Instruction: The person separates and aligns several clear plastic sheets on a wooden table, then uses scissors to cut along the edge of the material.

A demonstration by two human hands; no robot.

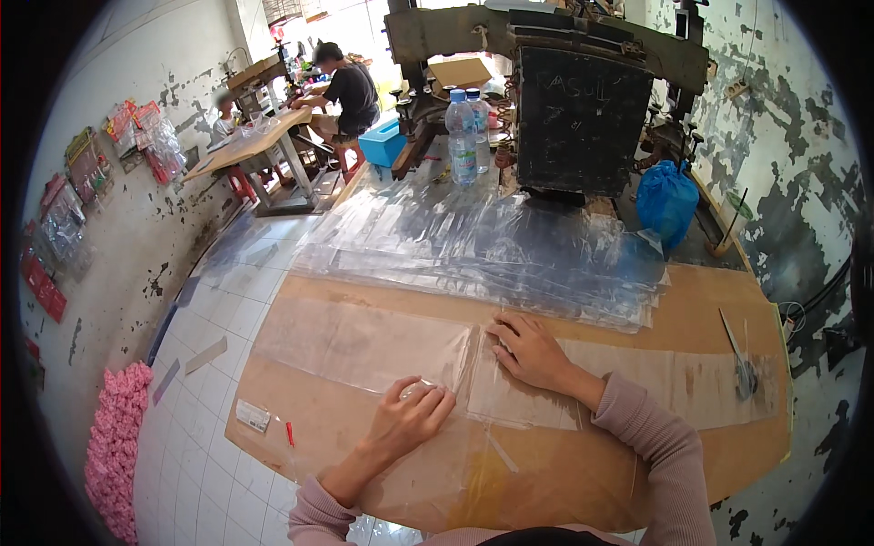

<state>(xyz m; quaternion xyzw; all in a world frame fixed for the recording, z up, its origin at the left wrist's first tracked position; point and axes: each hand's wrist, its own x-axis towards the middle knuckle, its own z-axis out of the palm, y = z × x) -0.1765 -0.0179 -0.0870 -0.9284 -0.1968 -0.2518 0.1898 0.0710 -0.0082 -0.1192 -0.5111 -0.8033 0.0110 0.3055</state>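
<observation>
My left hand is closed, its curled fingers at the near edge of a clear plastic sheet, which catches the light and looks slightly creased there. The thumb is hard to make out. My right hand lies palm down with fingers apart at the left end of a second strip of clear plastic. A narrow seam separates the two pieces. Both rest flat on a brown tabletop. Long mauve sleeves cover my forearms.
A pile of clear plastic sheets covers the far side. Scissors lie at right. Behind stand bottles, a blue bag and a dark machine. A red pen-like object lies left. A person sits at another table.
</observation>
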